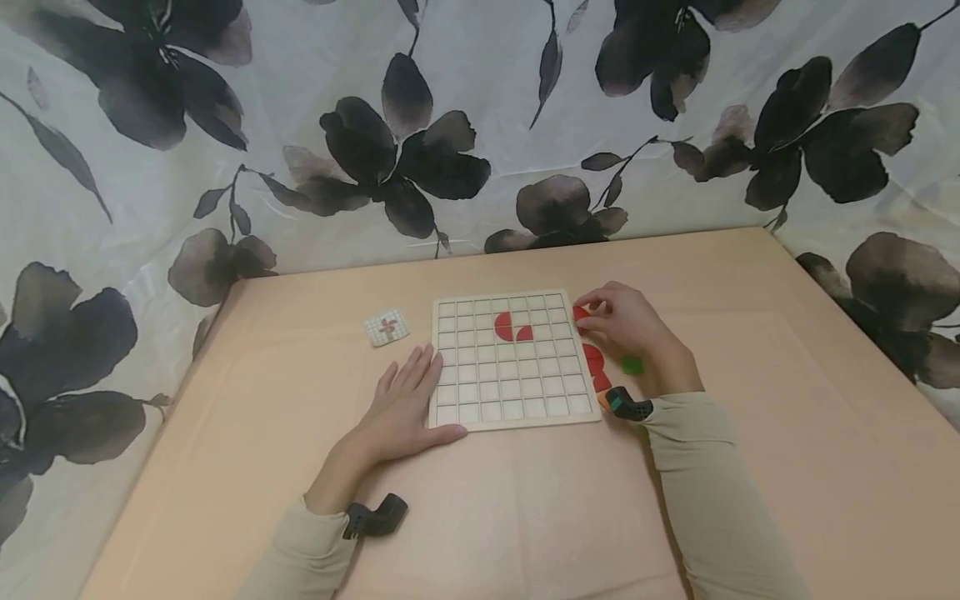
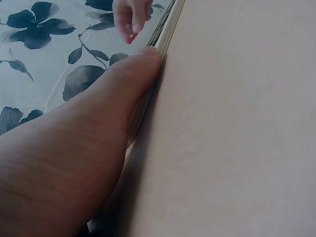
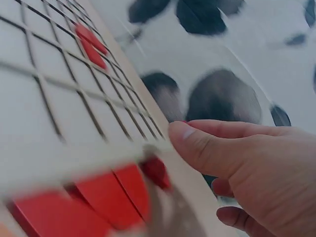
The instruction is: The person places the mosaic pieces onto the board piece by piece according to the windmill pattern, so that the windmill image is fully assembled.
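Note:
A square grid board lies on the table, with red quarter-round pieces set in several cells near its far middle. My left hand rests along the board's left side, fingers straight, the thumb against its near edge. Past the board's right edge, my right hand pinches a small red piece between thumb and forefinger; only a sliver of it shows in the right wrist view. Below that hand, more red pieces lie beside the board.
A small patterned card with a reddish figure lies left of the board. A green piece and an orange piece lie to the right, close to the right wrist. Floral cloth hangs behind the table.

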Available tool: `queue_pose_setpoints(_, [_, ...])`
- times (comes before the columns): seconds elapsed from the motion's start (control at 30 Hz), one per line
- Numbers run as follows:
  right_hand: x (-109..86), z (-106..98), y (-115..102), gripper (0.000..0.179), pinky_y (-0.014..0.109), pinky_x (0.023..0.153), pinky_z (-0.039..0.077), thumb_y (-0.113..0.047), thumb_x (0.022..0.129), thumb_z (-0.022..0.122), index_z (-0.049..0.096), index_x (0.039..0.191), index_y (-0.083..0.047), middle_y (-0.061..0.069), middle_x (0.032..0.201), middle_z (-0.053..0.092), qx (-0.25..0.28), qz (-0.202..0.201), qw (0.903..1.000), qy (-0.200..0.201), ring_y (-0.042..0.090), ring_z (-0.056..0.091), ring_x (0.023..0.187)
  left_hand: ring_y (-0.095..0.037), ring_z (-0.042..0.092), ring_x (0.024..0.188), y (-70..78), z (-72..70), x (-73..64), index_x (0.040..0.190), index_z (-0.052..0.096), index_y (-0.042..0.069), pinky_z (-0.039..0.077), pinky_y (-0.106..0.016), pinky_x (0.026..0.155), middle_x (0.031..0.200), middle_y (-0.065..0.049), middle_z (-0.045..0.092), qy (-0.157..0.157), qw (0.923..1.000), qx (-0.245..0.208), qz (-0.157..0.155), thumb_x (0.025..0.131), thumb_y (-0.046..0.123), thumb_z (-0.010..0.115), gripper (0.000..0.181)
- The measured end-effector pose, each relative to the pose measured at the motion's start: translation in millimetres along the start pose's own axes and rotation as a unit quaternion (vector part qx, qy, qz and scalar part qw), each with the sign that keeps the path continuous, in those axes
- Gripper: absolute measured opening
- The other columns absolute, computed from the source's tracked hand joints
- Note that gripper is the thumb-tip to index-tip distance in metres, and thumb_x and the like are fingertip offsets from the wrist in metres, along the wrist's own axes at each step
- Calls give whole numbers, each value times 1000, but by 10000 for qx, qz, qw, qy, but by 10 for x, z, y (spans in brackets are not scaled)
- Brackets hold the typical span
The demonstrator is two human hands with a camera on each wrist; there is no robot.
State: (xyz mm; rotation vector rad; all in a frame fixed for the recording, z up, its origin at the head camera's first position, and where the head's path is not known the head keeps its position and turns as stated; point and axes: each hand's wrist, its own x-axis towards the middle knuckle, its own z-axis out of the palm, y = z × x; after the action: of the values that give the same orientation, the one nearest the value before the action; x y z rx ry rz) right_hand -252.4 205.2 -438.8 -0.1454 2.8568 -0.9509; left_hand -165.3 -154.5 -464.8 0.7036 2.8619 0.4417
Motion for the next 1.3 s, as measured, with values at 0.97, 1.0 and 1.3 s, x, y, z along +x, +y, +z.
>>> queue_pose_setpoints(0.97, [100,396,-337,32,39,89,47,-24,81,76,71,111,-13,8,102,62,-439,-746,9958,-293,23,54,94,-26,0,149,9,-5,1,153,11,7,1,-54,117,161,-10,3,6,10000,17,-7,76,79,50,112])
queue_pose_setpoints(1.0, [101,399,-337,32,39,89,47,-24,81,76,71,111,-13,8,102,62,-449,-731,9959,-304,24,54,94,-26,-1,149,6,0,4,153,11,7,1,-54,117,161,-10,2,-8,10000,14,-14,76,79,49,113])
queue_pose_setpoints(1.3, [101,382,-324,33,41,91,47,-24,81,76,70,112,-13,9,104,62,-503,-743,9954,-329,24,54,95,-26,-1,149,6,8,14,153,11,7,1,-54,117,161,-10,3,1,10000,-11,0,76,79,49,112])
